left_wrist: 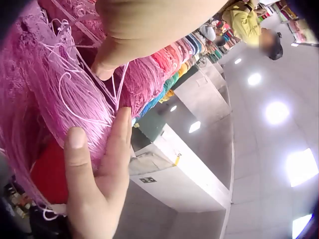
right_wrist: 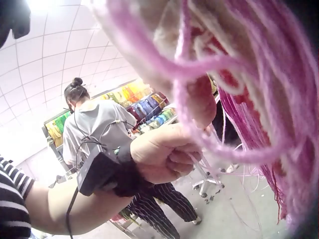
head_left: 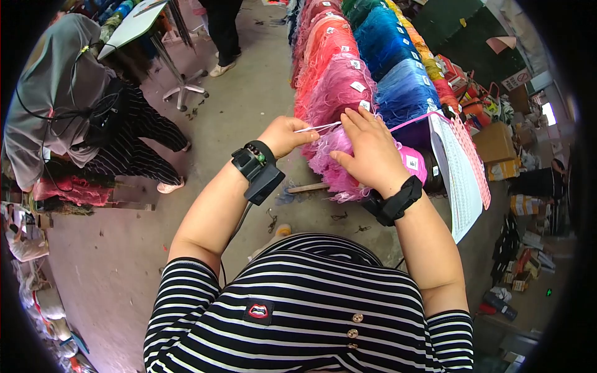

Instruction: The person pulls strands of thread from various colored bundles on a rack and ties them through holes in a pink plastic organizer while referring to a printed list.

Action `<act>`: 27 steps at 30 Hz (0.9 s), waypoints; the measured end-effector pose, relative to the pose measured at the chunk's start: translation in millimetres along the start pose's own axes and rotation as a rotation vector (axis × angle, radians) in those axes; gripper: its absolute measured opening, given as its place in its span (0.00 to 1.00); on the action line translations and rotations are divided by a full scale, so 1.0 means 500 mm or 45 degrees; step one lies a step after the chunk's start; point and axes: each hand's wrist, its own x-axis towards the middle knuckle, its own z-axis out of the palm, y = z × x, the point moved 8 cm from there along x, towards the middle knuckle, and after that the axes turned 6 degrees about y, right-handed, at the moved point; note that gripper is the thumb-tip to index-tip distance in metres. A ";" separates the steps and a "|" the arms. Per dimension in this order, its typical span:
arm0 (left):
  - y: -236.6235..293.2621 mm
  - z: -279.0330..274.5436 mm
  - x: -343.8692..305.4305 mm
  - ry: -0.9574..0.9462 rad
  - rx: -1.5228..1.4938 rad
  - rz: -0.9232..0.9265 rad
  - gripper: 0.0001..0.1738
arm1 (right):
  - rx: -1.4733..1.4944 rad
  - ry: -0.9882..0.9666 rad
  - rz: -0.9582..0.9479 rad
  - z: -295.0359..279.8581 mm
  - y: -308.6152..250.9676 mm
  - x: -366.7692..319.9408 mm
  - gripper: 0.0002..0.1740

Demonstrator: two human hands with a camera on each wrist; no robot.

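Pale thin strands stretch between the two hands. My left hand pinches their near end, its fingers curled in the right wrist view. Over the pink yarn bundle lies my right hand, fingers extended and thumb apart; in the left wrist view this hand rests against the pink yarn, with strands reaching its fingertip. Loose pink loops hang close to the camera in the right wrist view, where the right hand is mostly blurred or hidden.
Rows of red-pink yarn and blue yarn extend ahead. A white-and-pink sheet hangs at the right. One person stands at the left, near a wheeled table; another person's legs show farther back.
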 end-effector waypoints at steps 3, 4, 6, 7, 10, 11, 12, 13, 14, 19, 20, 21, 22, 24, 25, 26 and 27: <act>-0.005 -0.020 -0.023 0.028 -0.267 -0.110 0.16 | -0.003 -0.011 0.004 0.000 -0.001 -0.001 0.40; -0.001 -0.027 -0.037 0.051 -0.408 -0.167 0.15 | -0.005 -0.013 0.009 0.002 0.000 0.000 0.40; 0.005 -0.047 -0.050 0.031 -0.754 -0.112 0.10 | -0.008 -0.015 0.016 0.003 0.000 0.001 0.40; -0.001 -0.062 -0.059 -0.054 -0.861 -0.090 0.09 | -0.009 -0.016 0.017 0.003 -0.001 0.001 0.40; -0.033 -0.111 -0.086 0.072 -0.940 -0.122 0.06 | -0.019 -0.020 0.018 0.004 0.000 0.003 0.40; -0.053 -0.146 -0.100 0.180 -0.920 -0.116 0.06 | -0.021 -0.023 0.020 0.006 0.000 0.002 0.40; -0.075 -0.188 -0.116 0.289 -0.898 -0.110 0.06 | -0.022 -0.027 0.014 0.007 0.000 0.003 0.40; -0.112 -0.239 -0.138 0.404 -0.948 -0.156 0.05 | -0.023 -0.031 0.008 0.007 -0.001 0.003 0.40; -0.149 -0.297 -0.166 0.519 -0.997 -0.201 0.05 | -0.024 -0.035 0.003 0.007 -0.001 0.003 0.39; -0.319 -0.554 -0.405 0.972 -1.149 -0.329 0.09 | -0.015 -0.016 -0.011 0.006 -0.001 0.002 0.40; -0.351 -0.602 -0.469 1.077 -1.168 -0.334 0.11 | -0.015 -0.012 -0.015 0.005 -0.002 0.003 0.40; -0.406 -0.655 -0.542 1.159 -1.330 -0.361 0.12 | -0.018 -0.011 -0.017 0.004 -0.003 0.004 0.40; -0.459 -0.709 -0.635 1.414 -1.325 -0.406 0.11 | -0.020 -0.011 -0.017 0.003 -0.004 0.004 0.40; -0.600 -0.855 -0.806 1.470 -1.252 -0.297 0.06 | 0.003 0.019 -0.032 0.001 -0.007 0.005 0.39; -0.614 -0.871 -0.872 1.559 -1.204 -0.305 0.06 | 0.017 0.049 -0.037 0.004 -0.007 0.006 0.39; -0.634 -0.883 -0.937 1.618 -1.128 -0.328 0.06 | 0.015 0.081 -0.030 0.004 0.002 0.003 0.38; -0.653 -0.879 -0.994 1.659 -1.036 -0.373 0.08 | 0.118 0.172 -0.045 -0.002 0.001 0.004 0.36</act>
